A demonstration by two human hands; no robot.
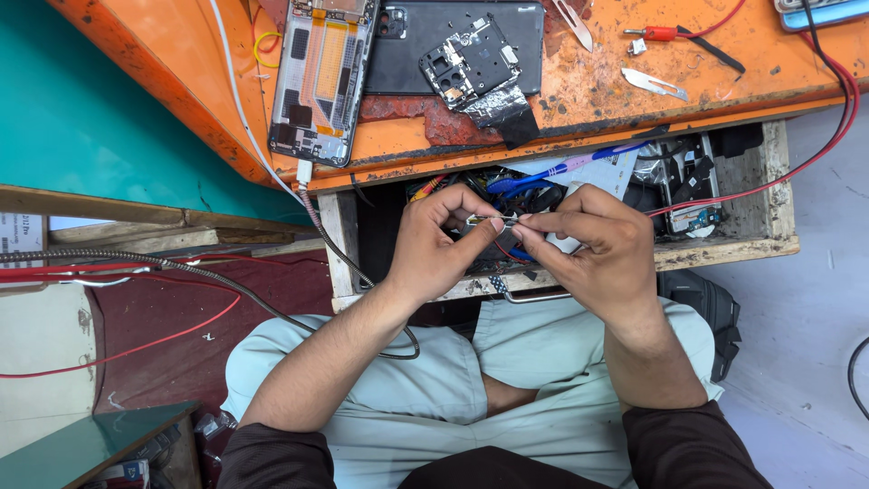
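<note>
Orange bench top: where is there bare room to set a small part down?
Bare orange bench lies right of the black phone back, between the blade and the red wire. Left of the opened phone is a bare sloping strip. The drawer under both hands is crowded.

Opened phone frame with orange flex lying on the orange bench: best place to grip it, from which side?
Probably the opened phone frame by its two long metal edges, mid-length, from above. It lies flat, circuitry up, so the face is best avoided. A white cable runs along one edge; a black phone back sits against the other.
</note>
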